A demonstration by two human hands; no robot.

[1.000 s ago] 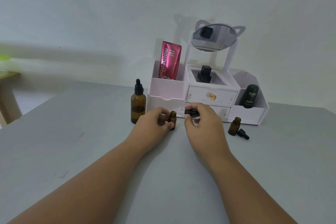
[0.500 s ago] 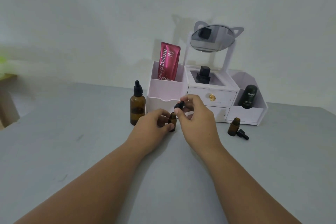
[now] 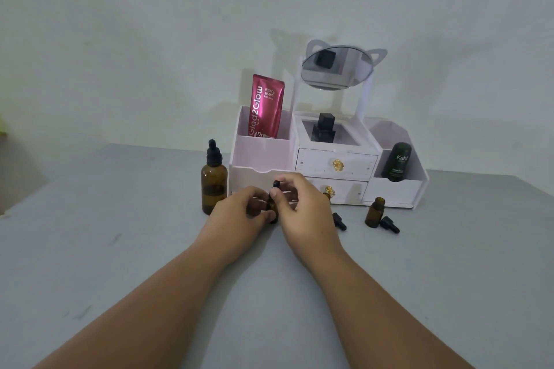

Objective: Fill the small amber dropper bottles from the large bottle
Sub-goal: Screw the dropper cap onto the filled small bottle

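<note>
A small amber dropper bottle (image 3: 272, 210) stands on the grey table between my hands. My left hand (image 3: 236, 216) grips its body. My right hand (image 3: 302, 207) pinches the black dropper cap (image 3: 275, 184) sitting on top of that bottle. The large amber bottle (image 3: 213, 181) with its black dropper on stands upright just left of my left hand. To the right, another small amber bottle (image 3: 375, 213) stands uncapped, with its black dropper cap (image 3: 389, 224) lying beside it. A further black dropper cap (image 3: 339, 221) lies next to my right hand.
A white cosmetics organiser (image 3: 395, 186) with drawers and a cat-ear mirror (image 3: 337, 67) stands right behind my hands. It holds a pink tube (image 3: 265, 106), a black perfume bottle (image 3: 323, 129) and a dark green container (image 3: 397, 162). The wall is close behind.
My right hand has brought the black dropper cap from the right over to the small bottle in my left hand and set it on top. A further cap near my right hand is now uncovered.
</note>
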